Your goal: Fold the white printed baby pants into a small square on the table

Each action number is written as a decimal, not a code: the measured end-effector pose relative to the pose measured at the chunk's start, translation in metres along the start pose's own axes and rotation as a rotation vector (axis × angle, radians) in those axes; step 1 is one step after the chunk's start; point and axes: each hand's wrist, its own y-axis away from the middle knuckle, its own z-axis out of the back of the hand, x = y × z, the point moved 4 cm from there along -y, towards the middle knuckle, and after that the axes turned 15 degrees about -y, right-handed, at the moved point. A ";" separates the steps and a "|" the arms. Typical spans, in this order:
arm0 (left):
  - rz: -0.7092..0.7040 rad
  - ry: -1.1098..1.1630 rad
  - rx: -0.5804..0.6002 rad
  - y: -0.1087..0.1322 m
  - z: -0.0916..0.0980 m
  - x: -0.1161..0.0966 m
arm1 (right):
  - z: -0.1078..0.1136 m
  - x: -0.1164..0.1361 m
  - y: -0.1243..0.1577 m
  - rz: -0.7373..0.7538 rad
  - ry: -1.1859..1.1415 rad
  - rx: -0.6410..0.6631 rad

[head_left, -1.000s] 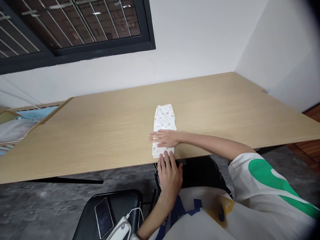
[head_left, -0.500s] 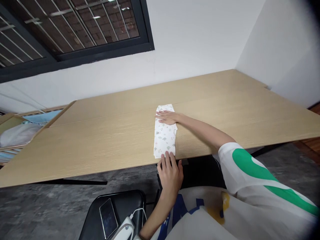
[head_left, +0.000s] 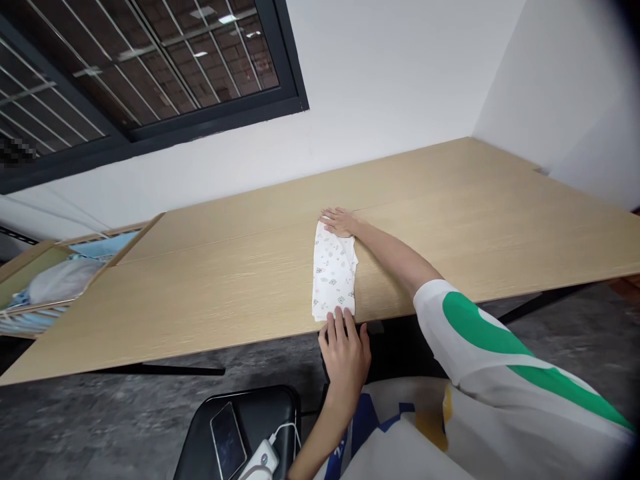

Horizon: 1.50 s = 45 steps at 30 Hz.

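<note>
A white printed cloth garment (head_left: 333,273), folded into a long narrow strip, lies flat on the wooden table (head_left: 240,273) close to its front edge. My right hand (head_left: 339,222) rests flat across its far end, fingers stretched out to the left. At the near end, the fingertips of my left hand (head_left: 345,347) touch the cloth, with the fingers extended and spread and the palm over the table's edge. Neither hand grips the fabric. My right palm covers the far end, so its outline there is hidden.
A black chair (head_left: 200,427) stands below the front edge, bearing a phone (head_left: 229,441) and a white device with a cable (head_left: 263,460). To the left is a wooden crib (head_left: 107,270) with a plastic-wrapped bundle (head_left: 65,279). A white wall with a barred window (head_left: 175,60) backs the table.
My right hand has slid away from me to the far end of the cloth. My left hand stays at the near end. The view has shifted slightly.
</note>
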 end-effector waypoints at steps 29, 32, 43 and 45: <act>-0.346 0.643 0.224 -0.023 0.016 0.087 | -0.021 0.235 0.297 0.487 0.104 -0.290; -0.345 0.733 0.169 -0.024 0.035 0.090 | 0.001 0.247 0.307 0.493 0.047 -0.301; -0.222 0.833 -0.176 -0.029 0.074 0.098 | 0.053 0.269 0.316 0.461 -0.074 -0.274; -0.039 0.783 -0.346 -0.032 0.073 0.099 | 0.063 0.261 0.302 0.413 -0.118 -0.310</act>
